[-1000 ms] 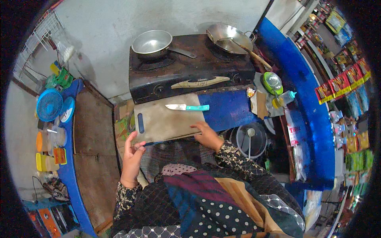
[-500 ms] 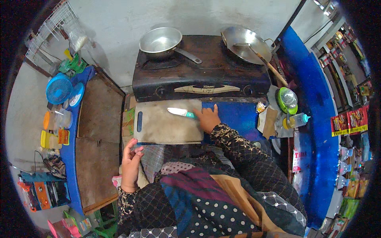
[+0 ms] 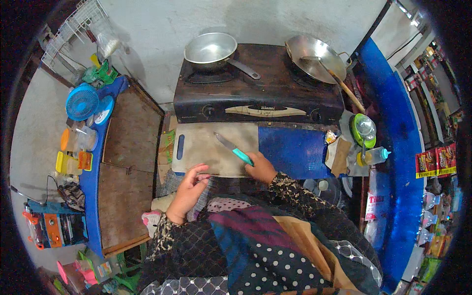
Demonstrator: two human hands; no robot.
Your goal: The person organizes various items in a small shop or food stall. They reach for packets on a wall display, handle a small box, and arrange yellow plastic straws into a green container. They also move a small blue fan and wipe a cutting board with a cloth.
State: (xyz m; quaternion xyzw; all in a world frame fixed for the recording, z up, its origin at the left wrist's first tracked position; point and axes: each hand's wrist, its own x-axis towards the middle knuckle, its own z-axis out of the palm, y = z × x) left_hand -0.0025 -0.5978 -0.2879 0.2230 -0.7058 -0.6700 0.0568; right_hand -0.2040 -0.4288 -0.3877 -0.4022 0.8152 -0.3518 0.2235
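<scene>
The right hand (image 3: 261,168) is closed around the teal plastic handle of a small kitchen knife (image 3: 234,149), fingers wrapped over the rear of the handle at the near edge of the pale rectangular cutting board (image 3: 211,147). The thin grey steel blade slants away and to the left, its tip lying over the middle of the board, low and close to the surface; whether it touches cannot be told. The left hand (image 3: 189,189) holds nothing: its fingers are loosely spread, hovering just off the board's near edge toward its left corner.

Judging from this, the knife would handle best with the grip moved a little forward on the handle and the wrist kept in line with the blade, the free hand flat on the board's near left part to stop it sliding.

The board looks worn and matt, with a dark blue slot handle at its left end. Its right edge meets a ribbed blue plastic mat (image 3: 295,152). Along its far edge stands a black two-burner gas stove (image 3: 260,96), scuffed and dull, carrying a shiny round steel saucepan (image 3: 210,49) on the left burner and a wide steel wok (image 3: 317,56) with a wooden-handled utensil on the right.
</scene>
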